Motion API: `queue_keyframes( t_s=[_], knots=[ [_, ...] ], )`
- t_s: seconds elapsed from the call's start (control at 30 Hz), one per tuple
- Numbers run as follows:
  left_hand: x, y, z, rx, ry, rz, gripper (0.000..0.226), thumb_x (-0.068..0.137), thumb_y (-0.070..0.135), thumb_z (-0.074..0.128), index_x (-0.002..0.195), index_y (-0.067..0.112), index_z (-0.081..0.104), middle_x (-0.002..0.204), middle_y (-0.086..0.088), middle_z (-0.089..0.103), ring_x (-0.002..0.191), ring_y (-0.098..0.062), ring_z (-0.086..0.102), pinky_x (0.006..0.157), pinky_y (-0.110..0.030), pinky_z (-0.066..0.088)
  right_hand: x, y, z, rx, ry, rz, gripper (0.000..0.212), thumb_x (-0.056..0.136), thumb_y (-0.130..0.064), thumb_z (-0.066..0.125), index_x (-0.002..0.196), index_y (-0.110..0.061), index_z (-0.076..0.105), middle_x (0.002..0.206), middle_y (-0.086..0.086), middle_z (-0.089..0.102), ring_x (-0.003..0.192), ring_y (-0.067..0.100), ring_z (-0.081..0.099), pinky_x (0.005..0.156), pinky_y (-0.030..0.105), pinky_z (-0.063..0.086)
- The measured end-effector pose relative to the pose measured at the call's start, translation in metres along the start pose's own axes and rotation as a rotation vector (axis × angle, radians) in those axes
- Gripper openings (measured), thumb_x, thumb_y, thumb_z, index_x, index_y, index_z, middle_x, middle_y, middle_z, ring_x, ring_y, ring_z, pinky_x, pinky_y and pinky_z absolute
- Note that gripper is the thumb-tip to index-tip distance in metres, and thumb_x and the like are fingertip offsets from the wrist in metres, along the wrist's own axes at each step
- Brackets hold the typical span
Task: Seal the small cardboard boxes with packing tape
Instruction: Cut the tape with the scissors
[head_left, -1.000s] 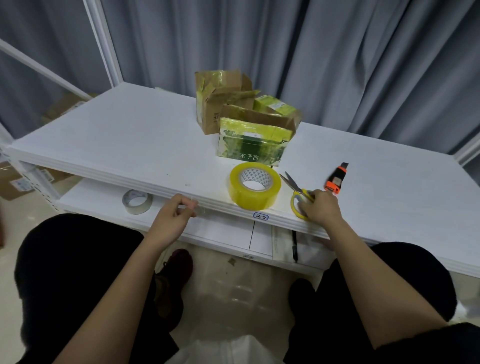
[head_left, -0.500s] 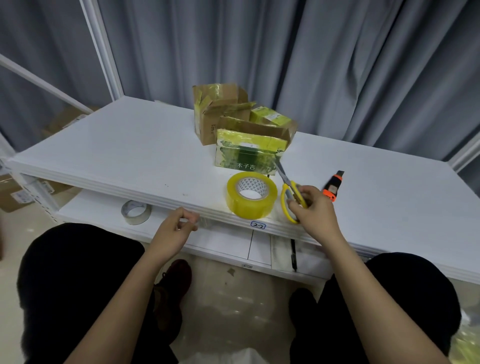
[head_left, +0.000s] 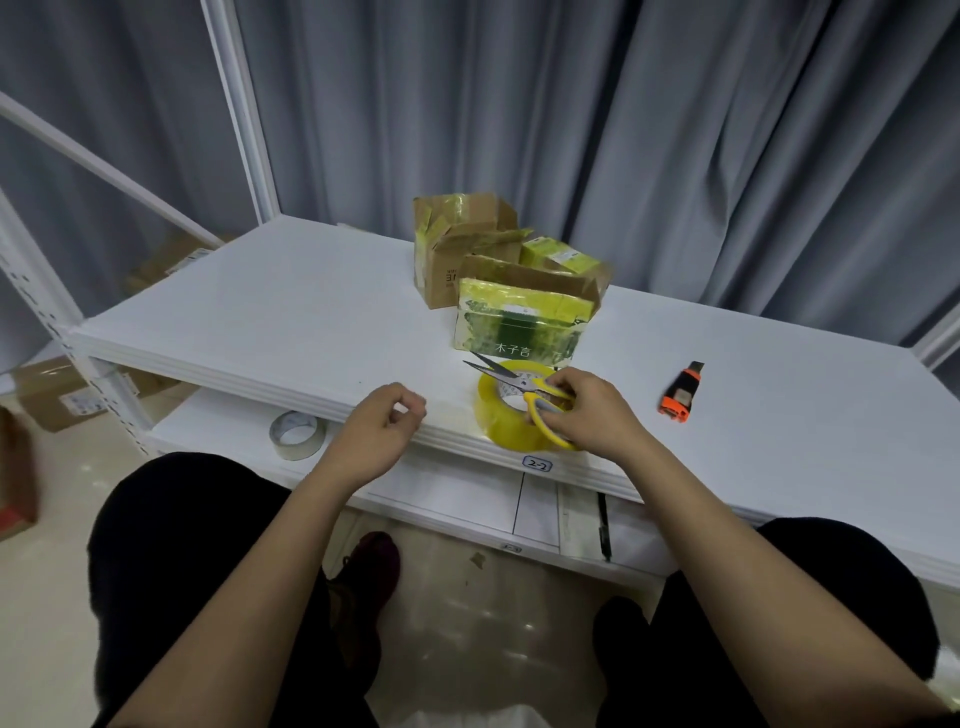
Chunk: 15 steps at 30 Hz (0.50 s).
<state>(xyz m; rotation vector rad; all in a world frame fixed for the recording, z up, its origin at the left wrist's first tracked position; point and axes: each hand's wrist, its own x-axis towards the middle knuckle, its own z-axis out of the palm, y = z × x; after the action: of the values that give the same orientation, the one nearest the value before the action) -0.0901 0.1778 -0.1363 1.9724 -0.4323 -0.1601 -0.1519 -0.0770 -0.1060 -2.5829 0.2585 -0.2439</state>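
Note:
Two small cardboard boxes stand on the white table (head_left: 270, 317): a front box (head_left: 519, 327) with green print and raised flaps, and a brown box (head_left: 460, 254) behind it. A yellow tape roll (head_left: 493, 426) lies flat near the front edge. My right hand (head_left: 597, 415) grips yellow-handled scissors (head_left: 506, 378) above the roll, with the blades parted and pointing left. My left hand (head_left: 379, 431) hovers at the table edge left of the roll, thumb and fingers pinching what looks like a faint clear strip of tape drawn from the roll.
An orange and black utility knife (head_left: 681, 391) lies to the right on the table. On the lower shelf sits a pale tape roll (head_left: 293, 435). Grey curtains hang behind, and cardboard boxes (head_left: 52, 395) sit on the floor at left.
My right hand lifted the scissors off the table and carried them left over the tape roll, blades now pointing left. My left hand rose slightly toward the table edge, still pinched.

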Motion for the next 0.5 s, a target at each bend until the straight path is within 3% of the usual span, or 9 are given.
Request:
queue_keyframes(
  t_s=[0.13, 0.27, 0.5],
  knots=[
    [0.022, 0.029, -0.004, 0.195, -0.045, 0.122, 0.017, 0.094, 0.023, 0.051, 0.079, 0.029, 0.053, 0.114, 0.009, 0.057, 0.084, -0.005, 0.057, 0.071, -0.025, 0.045, 0.003, 0.004, -0.005, 0.056, 0.006, 0.053, 0.039, 0.081, -0.038, 0.073, 0.109, -0.014, 0.059, 0.098, -0.002, 0.058, 0.088, 0.018, 0.053, 0.071, 0.027, 0.038],
    [0.047, 0.061, -0.007, 0.392, -0.093, 0.186, 0.010, 0.094, 0.024, 0.049, 0.088, 0.026, 0.057, 0.114, 0.010, 0.054, 0.089, -0.014, 0.059, 0.088, -0.037, 0.048, 0.003, 0.011, -0.014, 0.093, 0.043, 0.052, 0.023, 0.084, -0.034, 0.070, 0.096, -0.020, 0.057, 0.086, -0.002, 0.059, 0.076, 0.017, 0.052, 0.058, 0.022, 0.037],
    [0.090, 0.130, -0.016, 0.609, -0.050, 0.327, 0.012, 0.091, 0.023, 0.048, 0.088, 0.020, 0.059, 0.103, 0.004, 0.056, 0.091, -0.021, 0.057, 0.077, -0.033, 0.045, 0.013, 0.017, -0.040, 0.206, 0.119, 0.099, 0.019, 0.085, -0.034, 0.069, 0.095, -0.019, 0.062, 0.087, 0.001, 0.066, 0.078, 0.017, 0.058, 0.059, 0.022, 0.038]
  ],
)
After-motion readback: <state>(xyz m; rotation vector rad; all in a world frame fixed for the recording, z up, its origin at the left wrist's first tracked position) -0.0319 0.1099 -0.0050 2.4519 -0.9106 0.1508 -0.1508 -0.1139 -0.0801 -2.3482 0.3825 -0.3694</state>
